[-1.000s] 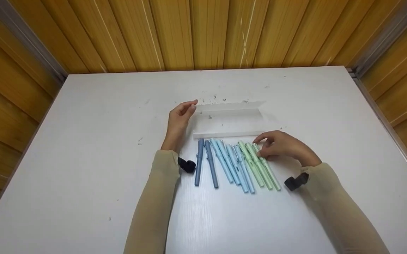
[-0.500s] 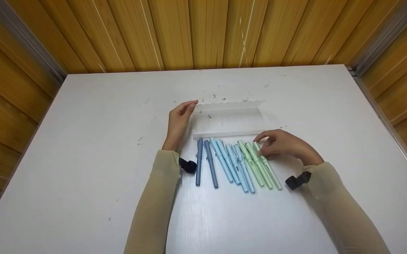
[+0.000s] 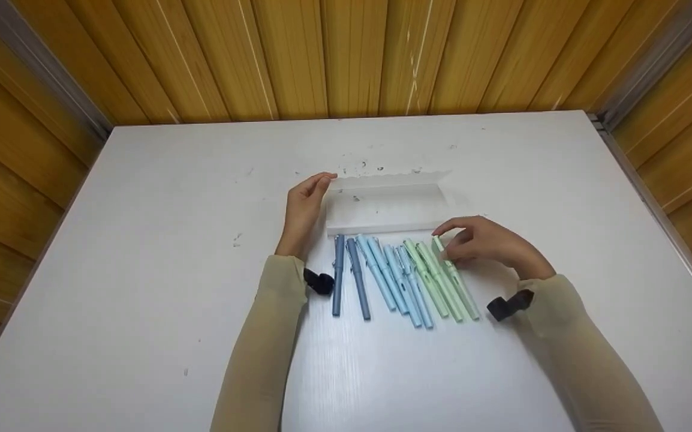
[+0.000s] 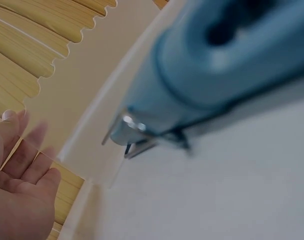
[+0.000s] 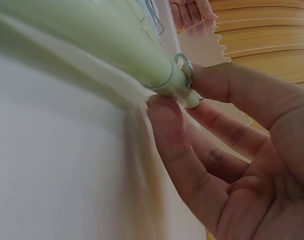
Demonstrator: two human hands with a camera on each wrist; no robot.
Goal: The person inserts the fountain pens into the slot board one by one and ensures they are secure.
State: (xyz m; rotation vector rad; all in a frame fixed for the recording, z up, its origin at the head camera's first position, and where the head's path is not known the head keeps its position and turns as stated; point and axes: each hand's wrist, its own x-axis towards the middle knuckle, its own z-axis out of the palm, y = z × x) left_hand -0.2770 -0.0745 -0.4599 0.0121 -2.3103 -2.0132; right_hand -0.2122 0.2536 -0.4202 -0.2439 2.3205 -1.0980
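Note:
Between its thumb and fingers my left hand (image 3: 306, 207) pinches the corner of the scalloped lid flap of a clear plastic box (image 3: 385, 229). Some of its fingers show through the flap in the left wrist view. At the right end of a row of pens, my right hand (image 3: 490, 243) pinches the clip end of a pale green pen (image 3: 463, 291). In the right wrist view, thumb and finger sit on either side of that green pen (image 5: 136, 60). More green pens (image 3: 436, 282), light blue pens (image 3: 397, 282) and two dark blue pens (image 3: 338, 276) lie to its left.
The box stands open just behind the pens on a white table (image 3: 142, 300). Yellow wood-look panels (image 3: 352, 60) rise beyond the table's far edge and along its sides. Black wrist cameras (image 3: 320, 282) sit at both sleeves.
My right hand has shifted slightly away from me and lifted a little, raising the clip end of the rightmost green pen. The left hand and box stay nearly still.

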